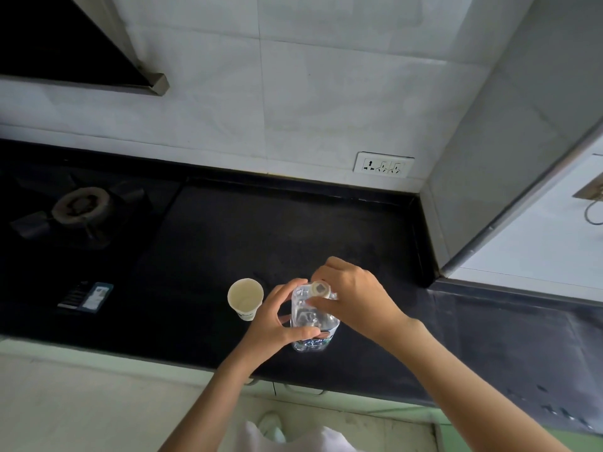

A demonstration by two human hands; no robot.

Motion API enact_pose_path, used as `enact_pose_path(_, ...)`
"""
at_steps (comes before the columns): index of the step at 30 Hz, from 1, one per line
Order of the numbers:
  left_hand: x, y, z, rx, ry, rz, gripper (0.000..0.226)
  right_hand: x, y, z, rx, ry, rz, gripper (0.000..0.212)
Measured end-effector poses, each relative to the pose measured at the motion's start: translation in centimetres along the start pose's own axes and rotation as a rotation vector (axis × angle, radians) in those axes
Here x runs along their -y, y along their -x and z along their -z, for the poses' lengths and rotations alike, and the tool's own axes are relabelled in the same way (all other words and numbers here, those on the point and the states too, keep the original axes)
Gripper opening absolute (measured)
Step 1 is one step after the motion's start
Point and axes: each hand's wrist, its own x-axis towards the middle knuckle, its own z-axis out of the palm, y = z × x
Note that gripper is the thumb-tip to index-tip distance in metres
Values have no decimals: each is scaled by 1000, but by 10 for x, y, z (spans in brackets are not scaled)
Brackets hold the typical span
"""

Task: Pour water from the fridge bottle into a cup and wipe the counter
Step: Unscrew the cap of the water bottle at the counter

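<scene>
A clear plastic water bottle (312, 318) stands upright on the black counter (248, 233) near its front edge. My left hand (277, 321) grips the bottle's body from the left. My right hand (350, 290) reaches over from the right, its fingers pinching the pale cap (319, 288) at the bottle's top. A white paper cup (244, 298) stands just left of the bottle, upright, close to my left hand but apart from it. I cannot tell whether the cup holds water.
A gas burner (80, 207) sits on the dark hob at the left, with a small label (86, 296) near its front. A wall socket (383, 165) is on the tiled back wall. A grey wall corner (489, 190) bounds the counter's right. A range hood (81, 50) hangs upper left.
</scene>
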Motion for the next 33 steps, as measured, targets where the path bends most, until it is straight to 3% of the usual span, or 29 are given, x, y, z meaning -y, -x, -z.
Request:
enact_pose_path(2, 0, 0, 0, -2, 5, 1, 75, -7, 2, 3, 72, -128, 67, 37)
enact_pose_path(5, 1, 0, 0, 2, -10, 1, 75, -9, 5, 6, 21, -138, -61, 56)
enact_pose_path(7, 0, 0, -1, 5, -6, 3, 75, -4, 5, 4, -39, -41, -82, 47)
enact_pose_path(9, 0, 0, -1, 4, 2, 4, 75, -3, 6, 3, -7, -99, -22, 29)
enact_pose_path(12, 2, 0, -1, -1, 5, 12, 76, -8, 8, 5, 89, -284, -14, 40)
enact_pose_path(15, 2, 0, -1, 4, -7, 9, 75, 1, 10, 0, -30, -223, -157, 53)
enact_pose_path(17, 2, 0, -1, 8, -4, 6, 74, 7, 9, -2, -90, -109, -171, 44)
enact_pose_path(19, 2, 0, -1, 8, -5, 4, 74, 8, 9, -1, -72, -151, -145, 29)
enact_pose_path(22, 2, 1, -2, -5, 12, 5, 73, 6, 10, 2, -15, -285, -117, 36)
enact_pose_path(25, 1, 2, -3, -2, -3, -9, 73, 14, 10, -1, -107, -128, -203, 46)
enact_pose_path(27, 1, 2, -3, 4, -6, -16, 73, 16, 9, -3, -108, -57, -219, 38)
enact_pose_path(29, 3, 2, -3, 1, 6, -11, 74, 12, 8, -3, -68, -156, -187, 29)
enact_pose_path(31, 3, 1, -2, 0, 9, -7, 74, 10, 10, -1, -14, -275, -164, 38)
enact_pose_path(33, 4, 0, -3, -2, -7, -17, 74, 11, 12, -2, -45, -191, -191, 52)
